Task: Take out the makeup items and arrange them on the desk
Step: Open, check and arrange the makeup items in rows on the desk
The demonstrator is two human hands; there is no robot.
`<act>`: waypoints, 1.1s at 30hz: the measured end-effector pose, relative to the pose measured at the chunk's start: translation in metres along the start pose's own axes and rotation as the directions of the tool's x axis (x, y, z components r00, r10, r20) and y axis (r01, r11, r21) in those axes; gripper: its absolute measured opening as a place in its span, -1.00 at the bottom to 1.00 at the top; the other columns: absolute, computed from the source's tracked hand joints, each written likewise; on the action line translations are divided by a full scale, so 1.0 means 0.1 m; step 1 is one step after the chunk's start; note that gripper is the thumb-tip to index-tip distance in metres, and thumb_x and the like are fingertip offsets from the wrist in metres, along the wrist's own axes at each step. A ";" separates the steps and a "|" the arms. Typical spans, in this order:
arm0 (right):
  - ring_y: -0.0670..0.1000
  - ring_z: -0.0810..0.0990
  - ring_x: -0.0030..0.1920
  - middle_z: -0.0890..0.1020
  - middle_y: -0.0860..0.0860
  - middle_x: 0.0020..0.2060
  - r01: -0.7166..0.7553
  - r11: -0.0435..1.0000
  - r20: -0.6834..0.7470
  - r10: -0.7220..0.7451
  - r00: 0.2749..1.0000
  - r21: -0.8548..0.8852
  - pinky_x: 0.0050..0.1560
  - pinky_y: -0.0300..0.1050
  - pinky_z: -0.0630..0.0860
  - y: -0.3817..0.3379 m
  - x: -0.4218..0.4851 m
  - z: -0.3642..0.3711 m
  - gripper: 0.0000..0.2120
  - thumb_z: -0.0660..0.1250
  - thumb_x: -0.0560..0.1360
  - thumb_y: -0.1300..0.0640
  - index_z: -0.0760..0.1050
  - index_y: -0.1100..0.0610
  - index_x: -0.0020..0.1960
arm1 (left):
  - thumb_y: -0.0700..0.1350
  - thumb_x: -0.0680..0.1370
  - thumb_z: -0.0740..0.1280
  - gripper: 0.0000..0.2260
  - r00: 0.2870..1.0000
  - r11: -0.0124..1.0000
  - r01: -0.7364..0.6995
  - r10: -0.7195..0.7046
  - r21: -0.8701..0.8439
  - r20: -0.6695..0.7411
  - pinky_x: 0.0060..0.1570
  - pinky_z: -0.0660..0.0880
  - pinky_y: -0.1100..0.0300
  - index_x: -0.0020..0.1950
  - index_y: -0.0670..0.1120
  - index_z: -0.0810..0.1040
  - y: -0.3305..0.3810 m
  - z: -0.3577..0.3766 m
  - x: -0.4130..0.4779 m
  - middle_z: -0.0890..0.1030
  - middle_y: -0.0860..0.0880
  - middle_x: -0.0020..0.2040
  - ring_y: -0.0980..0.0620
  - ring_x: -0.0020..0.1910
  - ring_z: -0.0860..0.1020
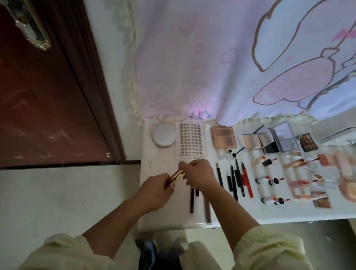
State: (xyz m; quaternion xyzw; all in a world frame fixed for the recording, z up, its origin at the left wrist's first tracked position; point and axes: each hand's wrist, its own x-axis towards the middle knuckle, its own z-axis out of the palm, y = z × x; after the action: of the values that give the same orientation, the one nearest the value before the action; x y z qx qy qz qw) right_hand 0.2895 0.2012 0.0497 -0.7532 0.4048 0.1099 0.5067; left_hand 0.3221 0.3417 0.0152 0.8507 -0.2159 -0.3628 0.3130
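Both hands are holding a slim shiny gold tube (177, 176) just in front of the clear card of false-lash clusters (191, 141), above the white table (154, 218). The left hand (155, 190) is gripping the tube's near end, fingers curled round it; the right hand (199, 174) is pinching the far end with its fingers curled. A round white compact (163, 136) is lying left of the card, and a pink eyeshadow palette (224, 137) and a row of dark pencils (234, 178) are lying to its right

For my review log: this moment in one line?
left hand, right hand: grip gold tube | over desk | palettes, pencils laid out
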 end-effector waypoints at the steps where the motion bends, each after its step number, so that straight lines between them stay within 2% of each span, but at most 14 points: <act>1: -0.04 0.48 -0.49 0.58 0.04 -0.43 0.005 0.999 -0.002 -0.005 1.000 0.043 -0.44 -0.22 0.39 0.00 -0.01 -0.05 -0.79 0.33 0.45 0.12 0.54 0.24 -0.28 | -0.11 0.61 0.18 -0.87 1.000 1.000 -0.017 0.017 -0.018 -0.004 -0.07 0.53 0.08 0.06 -0.07 0.50 0.05 -0.02 0.00 0.60 -0.05 -0.08 -0.01 -0.12 0.56; 5: -0.04 0.39 -0.51 0.50 0.01 -0.48 0.034 0.992 0.008 -0.036 0.999 0.121 -0.48 -0.23 0.33 0.02 -0.03 -0.20 -0.69 0.34 0.52 0.10 0.44 0.17 -0.36 | -0.07 0.63 0.10 -0.84 0.995 0.996 -0.071 0.075 0.056 -0.068 -0.25 0.38 0.15 -0.01 -0.09 0.44 0.19 -0.05 0.01 0.52 -0.08 -0.12 0.02 -0.21 0.47; 8: -0.05 0.36 -0.52 0.47 -0.01 -0.51 0.057 0.987 0.023 -0.061 0.998 0.150 -0.49 -0.22 0.31 0.05 -0.03 -0.28 -0.63 0.39 0.51 -0.01 0.40 0.16 -0.36 | 0.05 0.59 0.19 -0.84 0.992 0.986 -0.078 0.093 0.150 -0.091 -0.33 0.29 0.21 -0.05 -0.03 0.40 0.28 -0.07 0.00 0.48 0.01 -0.18 0.11 -0.28 0.42; 12: -0.06 0.36 -0.52 0.47 0.01 -0.50 0.106 0.974 0.061 -0.121 0.991 0.201 -0.49 -0.24 0.32 0.02 -0.04 -0.37 -0.64 0.39 0.51 -0.03 0.40 0.17 -0.32 | 0.16 0.51 0.28 -0.76 0.976 0.953 -0.039 0.100 0.299 -0.192 -0.30 0.36 0.21 -0.11 0.00 0.40 0.38 -0.08 0.00 0.53 0.07 -0.22 0.09 -0.27 0.49; 16: -0.14 0.38 -0.54 0.48 0.01 -0.46 0.188 0.963 0.095 -0.209 0.973 0.195 -0.48 -0.31 0.34 0.00 -0.08 -0.46 -0.70 0.37 0.53 0.00 0.45 0.21 -0.22 | 0.12 0.51 0.27 -0.78 0.970 0.939 0.008 0.076 0.343 -0.230 -0.26 0.41 0.18 -0.18 -0.01 0.42 0.47 -0.08 0.02 0.53 0.05 -0.26 0.01 -0.25 0.52; 19: -0.18 0.45 -0.50 0.52 0.00 -0.41 0.261 0.943 0.154 -0.295 0.943 0.209 -0.43 -0.33 0.39 -0.03 -0.10 -0.53 -0.81 0.38 0.53 0.10 0.49 0.20 -0.14 | 0.06 0.52 0.27 -0.79 0.973 0.942 0.028 0.051 0.334 -0.225 -0.33 0.33 0.19 -0.26 -0.01 0.38 0.51 -0.11 0.02 0.45 0.08 -0.35 0.02 -0.29 0.48; 21: -0.12 0.51 -0.45 0.56 0.02 -0.38 0.277 0.937 0.205 -0.320 0.925 0.212 -0.38 -0.26 0.43 -0.03 -0.10 -0.61 -0.84 0.38 0.53 0.14 0.51 0.25 -0.07 | 0.02 0.52 0.26 -0.80 0.973 0.932 0.027 0.059 0.360 -0.225 -0.36 0.28 0.19 -0.27 0.00 0.37 0.53 -0.12 0.02 0.41 0.08 -0.37 0.02 -0.31 0.46; 23: -0.06 0.53 -0.44 0.60 0.04 -0.39 0.263 0.950 0.238 -0.298 0.924 0.171 -0.40 -0.21 0.42 -0.04 -0.11 -0.67 -0.76 0.40 0.52 0.08 0.51 0.28 -0.05 | -0.01 0.51 0.25 -0.81 0.973 0.928 0.025 0.062 0.373 -0.220 -0.39 0.27 0.19 -0.28 0.00 0.36 0.56 -0.13 0.01 0.42 0.07 -0.38 0.02 -0.32 0.45; 26: -0.01 0.46 -0.54 0.59 0.09 -0.46 0.218 0.973 0.231 -0.229 0.945 0.074 -0.51 -0.23 0.37 -0.07 -0.12 -0.71 -0.59 0.35 0.53 -0.09 0.50 0.30 -0.11 | -0.03 0.50 0.23 -0.86 0.975 0.926 0.008 0.077 0.378 -0.208 -0.43 0.26 0.21 -0.25 -0.02 0.43 0.59 -0.11 -0.01 0.44 0.05 -0.38 0.03 -0.34 0.46; 29: -0.02 0.45 -0.56 0.58 0.10 -0.48 0.230 0.971 0.239 -0.241 0.941 0.073 -0.53 -0.25 0.36 -0.06 -0.10 -0.74 -0.69 0.35 0.55 0.00 0.46 0.24 -0.18 | -0.05 0.51 0.22 -0.89 0.974 0.915 -0.013 0.102 0.403 -0.201 -0.44 0.25 0.24 -0.21 -0.02 0.44 0.62 -0.11 -0.02 0.43 0.06 -0.38 0.04 -0.36 0.44; 33: -0.03 0.54 -0.44 0.63 0.10 -0.36 0.264 0.950 0.309 -0.305 0.901 0.168 -0.38 -0.21 0.42 -0.02 -0.09 -0.80 -0.90 0.39 0.51 0.23 0.50 0.23 -0.10 | -0.05 0.50 0.21 -0.84 0.973 0.913 -0.005 0.097 0.407 -0.207 -0.39 0.28 0.18 -0.27 -0.02 0.38 0.63 -0.13 -0.02 0.42 0.04 -0.39 0.01 -0.35 0.44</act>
State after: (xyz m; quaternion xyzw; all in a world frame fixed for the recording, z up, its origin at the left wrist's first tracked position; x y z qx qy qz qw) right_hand 0.2658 0.1379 0.0934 -0.7426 0.2052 0.1346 0.6231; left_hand 0.3215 0.3029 0.0671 0.9263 -0.2719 -0.2044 0.1623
